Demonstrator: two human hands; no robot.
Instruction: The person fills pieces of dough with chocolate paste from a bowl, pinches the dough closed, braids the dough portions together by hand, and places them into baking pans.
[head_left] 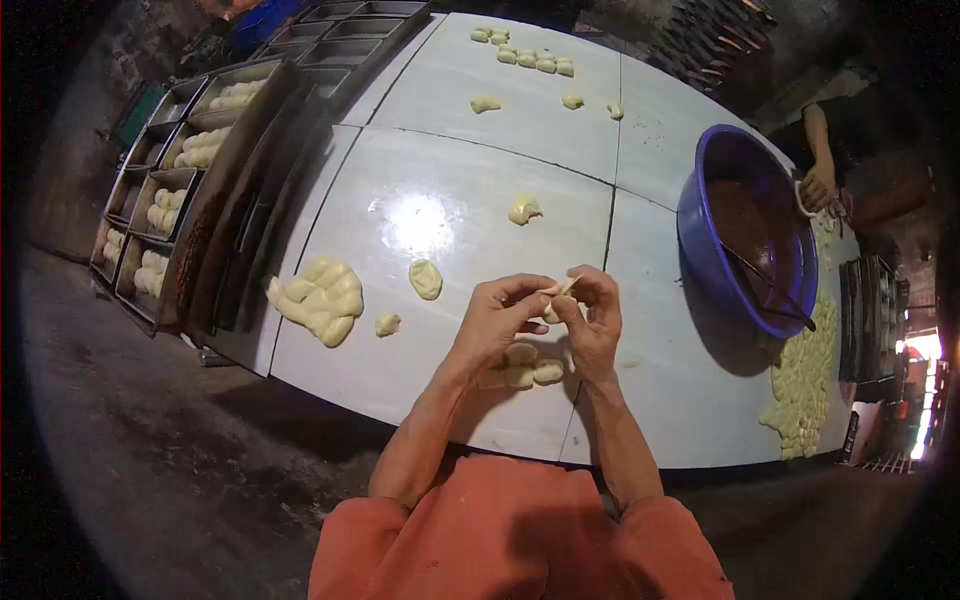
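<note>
My left hand [505,312] and my right hand [594,325] meet over the near part of the white table, their fingers pinched on one small piece of pale dough [557,308]. Part of that piece is hidden behind the fingers. Just below them, a short row of shaped dough pieces [519,376] lies on the tabletop, partly covered by my left forearm. To the left are a flat oval of dough [425,280], a small lump [387,324] and a larger cut dough mass [318,300]. Beyond my hands lies another dough lump [524,209].
A purple basin [695,215] with brown contents and a stick stands at right. Spread dough [800,390] covers the table's right end, near another person's hand [819,187]. Baking tins [165,200] with dough rows stand left. More dough pieces [535,61] lie at the far side.
</note>
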